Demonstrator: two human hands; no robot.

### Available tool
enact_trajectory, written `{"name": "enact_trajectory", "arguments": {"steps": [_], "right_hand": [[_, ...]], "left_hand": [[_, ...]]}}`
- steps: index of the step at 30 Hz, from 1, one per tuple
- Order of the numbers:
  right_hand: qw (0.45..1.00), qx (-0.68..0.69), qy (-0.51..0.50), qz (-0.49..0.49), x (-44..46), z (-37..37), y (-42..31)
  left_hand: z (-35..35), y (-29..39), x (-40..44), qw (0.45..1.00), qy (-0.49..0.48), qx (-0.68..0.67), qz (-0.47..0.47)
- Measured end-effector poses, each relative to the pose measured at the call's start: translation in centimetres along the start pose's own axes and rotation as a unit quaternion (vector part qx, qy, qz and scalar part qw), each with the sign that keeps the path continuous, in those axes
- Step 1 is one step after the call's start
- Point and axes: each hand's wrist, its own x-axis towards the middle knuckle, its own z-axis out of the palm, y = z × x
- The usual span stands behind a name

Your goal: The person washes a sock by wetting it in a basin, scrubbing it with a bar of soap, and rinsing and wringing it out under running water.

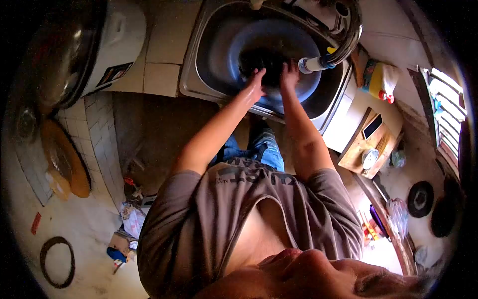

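Note:
A round, bluish translucent basin (311, 89) sits in the metal sink. It holds a dark mass (256, 52) that is too dim to identify. At the basin's near left part, my left hand (256, 84) is open, thumb apart from the fingers, against the edge of the dark mass. My right hand (289, 75) reaches in from the near right with its fingers apart, and the tips fade into the dark contents. Just right of it is the white end of a flexible tap hose (312, 65), hanging over the basin.
The sink's steel rim (188, 82) surrounds the basin. On the left counter stands a large white appliance (124, 40). To the right are a yellow bottle (381, 82) and a wooden board (356, 149) bearing a phone (372, 126) and a round white object (369, 158).

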Motion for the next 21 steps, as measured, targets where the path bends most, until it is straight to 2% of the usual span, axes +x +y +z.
{"name": "enact_trajectory", "arguments": {"steps": [1, 2, 3, 5, 6, 7, 8, 9, 10, 11, 12, 13, 15, 17, 18, 19, 20, 21], "right_hand": [[0.988, -0.145, -0.007, -0.048, -1.1, 0.4, -1.7], [0.987, 0.084, -0.097, 0.096, -1.6, 0.7, -2.4], [0.907, 0.309, -0.176, 0.226, -1.6, 1.0, -3.3], [0.907, 0.289, -0.249, 0.179, -2.7, -3.0, -10.5], [0.932, 0.247, -0.246, 0.095, -3.5, -3.4, -11.6], [0.942, 0.231, -0.244, -0.003, -4.0, -4.4, -13.2], [0.949, 0.202, -0.224, -0.091, -4.4, -5.4, -14.8], [0.948, 0.171, -0.202, -0.177, -4.7, -6.5, -16.6], [0.948, 0.173, -0.201, -0.175, -5.1, -7.5, -18.5], [0.946, 0.137, -0.191, -0.222, -5.4, -8.5, -20.3], [0.94, 0.102, -0.18, -0.27, -5.5, -8.9, -21.1], [0.94, 0.105, -0.179, -0.27, -5.1, -8.3, -20.2], [0.969, 0.048, -0.139, -0.199, -3.6, -5.5, -16.5], [0.99, 0.131, -0.049, 0.01, -0.3, -2.5, -12.5], [0.99, 0.133, -0.052, 0.009, 0.1, -2.2, -11.1], [0.991, 0.115, -0.007, -0.061, 0.4, -2.0, -10.0], [0.986, 0.095, 0.04, -0.132, 0.7, -1.9, -9.5], [0.986, 0.094, 0.04, -0.133, 0.1, -2.4, -10.1]], "left_hand": [[-0.5, -0.7, 1.5, 0.999, -0.035, -0.01, -0.007], [0.7, 0.2, 0.7, 0.999, -0.032, -0.039, 0.002], [1.1, 0.4, 1.3, 0.993, -0.064, -0.099, 0.02], [0.8, 2.8, 0.8, 0.981, -0.105, -0.165, 0.005], [0.6, 4.1, -0.4, 0.974, -0.136, -0.18, 0.031], [-1.0, 4.1, 1.5, 0.951, -0.244, -0.183, 0.056], [-1.1, 4.9, 0.7, 0.954, -0.249, -0.162, 0.045], [-0.8, 5.8, -1.0, 0.956, -0.254, -0.141, 0.034], [-0.5, 5.9, -1.6, 0.948, -0.272, -0.163, -0.017], [-0.2, 6.0, -2.1, 0.938, -0.287, -0.184, -0.069], [-0.8, 5.0, -0.2, 0.942, -0.274, -0.194, -0.024], [-1.6, 3.8, 2.1, 0.944, -0.26, -0.204, 0.021], [-2.4, 1.7, 4.7, 0.941, -0.226, -0.224, 0.111], [-0.1, 0.9, 4.2, 0.971, -0.032, -0.223, 0.083], [1.9, 1.9, 0.6, 0.979, 0.015, -0.188, 0.07], [2.7, 1.8, 0.0, 0.977, 0.068, -0.183, 0.084], [2.9, 2.0, -0.8, 0.976, 0.055, -0.192, 0.083], [2.8, 2.1, -1.3, 0.975, 0.043, -0.203, 0.08]]}}
